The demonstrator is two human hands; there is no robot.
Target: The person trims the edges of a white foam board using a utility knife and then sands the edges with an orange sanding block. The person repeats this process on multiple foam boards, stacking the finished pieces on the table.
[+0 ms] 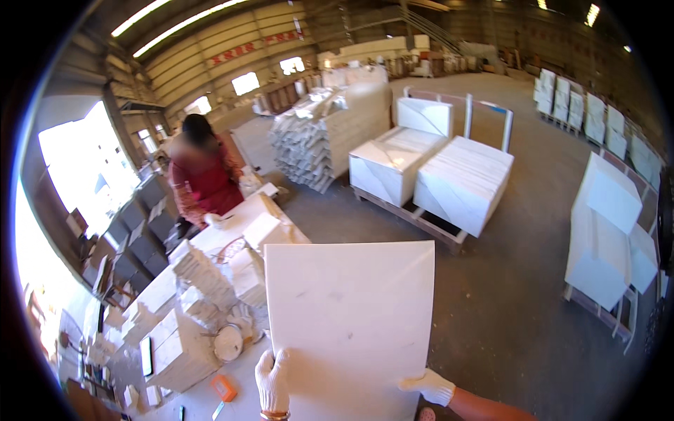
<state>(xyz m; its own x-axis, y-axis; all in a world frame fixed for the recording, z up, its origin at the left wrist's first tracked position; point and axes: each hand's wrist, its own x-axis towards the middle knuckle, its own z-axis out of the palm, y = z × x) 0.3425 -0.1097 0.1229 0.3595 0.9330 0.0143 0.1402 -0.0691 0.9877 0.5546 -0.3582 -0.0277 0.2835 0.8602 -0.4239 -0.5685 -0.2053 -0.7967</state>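
A large white stone slab (pixel 351 309) with faint grey specks stands upright in front of me, its lower end cut off by the picture's edge. My left hand (pixel 272 379), in a white knit glove, grips its left edge with the thumb on the near face. On the opposite edge my right hand (pixel 430 386), gloved too, clasps the slab with the thumb laid over the face. The fingers behind the slab are hidden. To the left of my left hand lie an orange tool (pixel 223 387) and a round white tub (pixel 229 342) on the worktable (pixel 256 368).
Stone blocks (pixel 179 351) and stacked offcuts crowd the table; a phone (pixel 146 356) leans there. A person in a red apron (pixel 217 189) works at its far end. Pallets of white slabs (pixel 463 179) stand ahead, with more slabs (pixel 600 238) on a rack at right.
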